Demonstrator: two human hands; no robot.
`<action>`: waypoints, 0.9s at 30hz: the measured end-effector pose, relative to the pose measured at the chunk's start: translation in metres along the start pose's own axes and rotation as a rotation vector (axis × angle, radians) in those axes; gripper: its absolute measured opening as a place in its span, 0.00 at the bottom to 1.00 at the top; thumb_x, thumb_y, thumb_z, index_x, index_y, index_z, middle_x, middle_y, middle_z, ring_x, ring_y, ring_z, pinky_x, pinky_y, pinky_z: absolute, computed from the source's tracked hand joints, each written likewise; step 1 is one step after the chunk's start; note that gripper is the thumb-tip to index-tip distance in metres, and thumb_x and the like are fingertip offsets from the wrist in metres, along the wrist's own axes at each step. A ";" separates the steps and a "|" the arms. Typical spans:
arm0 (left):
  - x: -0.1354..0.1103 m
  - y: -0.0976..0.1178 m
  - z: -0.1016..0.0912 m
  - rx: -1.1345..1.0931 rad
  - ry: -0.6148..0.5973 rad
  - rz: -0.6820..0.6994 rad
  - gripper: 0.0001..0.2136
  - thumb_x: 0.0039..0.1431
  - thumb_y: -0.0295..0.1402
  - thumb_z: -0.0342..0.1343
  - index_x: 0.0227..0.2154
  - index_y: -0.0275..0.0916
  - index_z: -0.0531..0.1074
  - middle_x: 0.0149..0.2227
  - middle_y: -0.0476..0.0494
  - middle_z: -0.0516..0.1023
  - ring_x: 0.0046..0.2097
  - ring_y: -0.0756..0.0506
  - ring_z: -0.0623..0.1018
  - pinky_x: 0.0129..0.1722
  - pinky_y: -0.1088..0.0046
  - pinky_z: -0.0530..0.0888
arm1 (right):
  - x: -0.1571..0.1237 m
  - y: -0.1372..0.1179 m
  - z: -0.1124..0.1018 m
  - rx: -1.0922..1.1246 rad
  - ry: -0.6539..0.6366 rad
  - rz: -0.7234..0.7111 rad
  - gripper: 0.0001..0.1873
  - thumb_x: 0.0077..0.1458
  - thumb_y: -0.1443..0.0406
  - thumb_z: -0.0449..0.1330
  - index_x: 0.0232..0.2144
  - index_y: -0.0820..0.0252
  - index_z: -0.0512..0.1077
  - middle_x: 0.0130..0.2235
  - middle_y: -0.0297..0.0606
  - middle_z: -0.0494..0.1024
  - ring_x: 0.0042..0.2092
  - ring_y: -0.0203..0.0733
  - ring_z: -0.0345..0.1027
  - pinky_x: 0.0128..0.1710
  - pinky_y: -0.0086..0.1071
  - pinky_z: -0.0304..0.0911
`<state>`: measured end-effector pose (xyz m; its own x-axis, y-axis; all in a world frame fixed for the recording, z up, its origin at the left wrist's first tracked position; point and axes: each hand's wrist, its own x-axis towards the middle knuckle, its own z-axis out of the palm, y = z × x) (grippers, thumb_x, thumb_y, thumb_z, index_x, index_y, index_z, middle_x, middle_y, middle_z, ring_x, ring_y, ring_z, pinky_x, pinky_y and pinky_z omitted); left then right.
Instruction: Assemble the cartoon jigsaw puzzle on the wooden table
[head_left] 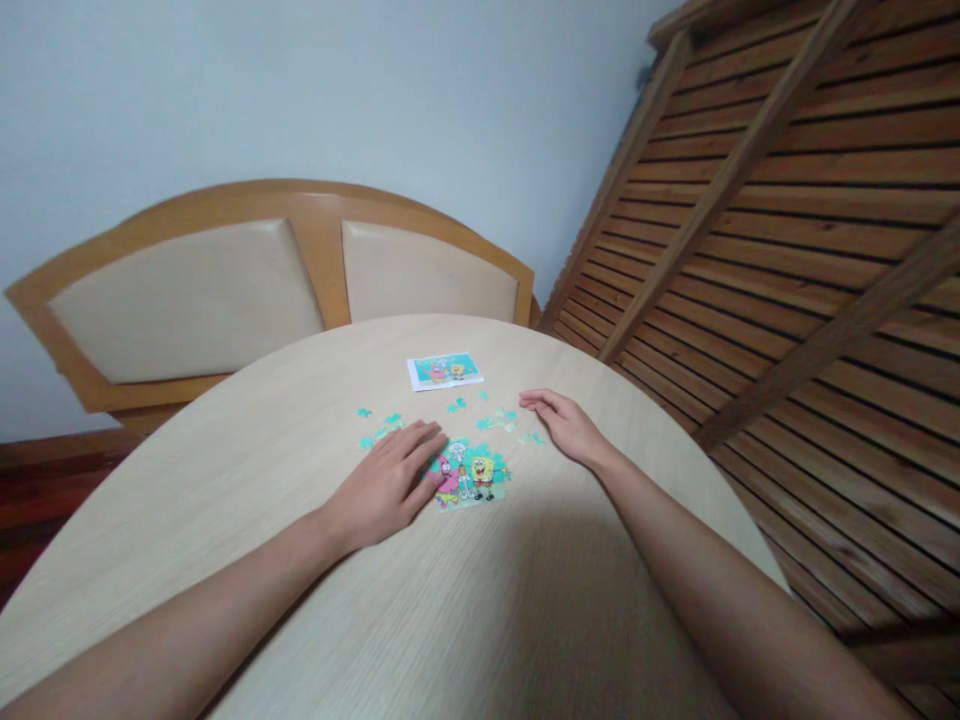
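Observation:
A partly joined jigsaw puzzle [469, 478] with cartoon figures, one pink and one yellow, lies flat on the table. My left hand [397, 478] rests over its left edge, fingers stretched out and palm down, covering part of that side. Loose turquoise puzzle pieces [498, 420] lie beyond the joined part, and several more pieces [381, 430] are beyond my left hand. To the right of the loose pieces, my right hand [566, 422] lies on its side on the table, its fingers extended and slightly bent, with nothing visible in them.
A picture card [447, 371] showing the same figures lies farther back on the round wooden table [300, 400]. Behind the table stands a bench with a padded back [427, 270] against the wall. Wooden slats [750, 240] lean at the right.

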<state>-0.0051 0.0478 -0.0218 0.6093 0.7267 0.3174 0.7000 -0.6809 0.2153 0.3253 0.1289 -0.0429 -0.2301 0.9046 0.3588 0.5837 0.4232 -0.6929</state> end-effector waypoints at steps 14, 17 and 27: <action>0.000 0.003 0.004 -0.030 0.012 0.046 0.18 0.70 0.38 0.49 0.59 0.39 0.68 0.62 0.36 0.69 0.63 0.36 0.67 0.63 0.50 0.66 | -0.013 -0.029 0.004 -0.294 -0.177 -0.164 0.27 0.68 0.59 0.50 0.67 0.52 0.55 0.61 0.40 0.73 0.63 0.49 0.61 0.61 0.51 0.55; 0.000 0.004 0.004 -0.038 0.024 0.034 0.18 0.69 0.38 0.49 0.58 0.38 0.68 0.61 0.35 0.70 0.63 0.36 0.68 0.63 0.49 0.66 | -0.012 -0.030 0.005 -0.334 -0.104 -0.082 0.25 0.69 0.58 0.49 0.65 0.54 0.60 0.59 0.41 0.75 0.61 0.50 0.63 0.60 0.50 0.57; 0.000 0.004 0.001 -0.034 0.018 0.000 0.19 0.69 0.41 0.51 0.58 0.37 0.67 0.60 0.35 0.71 0.62 0.36 0.69 0.63 0.49 0.67 | -0.007 -0.018 -0.008 -0.479 0.118 0.087 0.12 0.62 0.63 0.58 0.40 0.62 0.81 0.44 0.47 0.81 0.48 0.52 0.73 0.53 0.44 0.64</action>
<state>-0.0016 0.0452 -0.0222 0.6019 0.7254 0.3339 0.6869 -0.6836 0.2466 0.3225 0.1142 -0.0285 -0.0913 0.9119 0.4001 0.8950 0.2513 -0.3686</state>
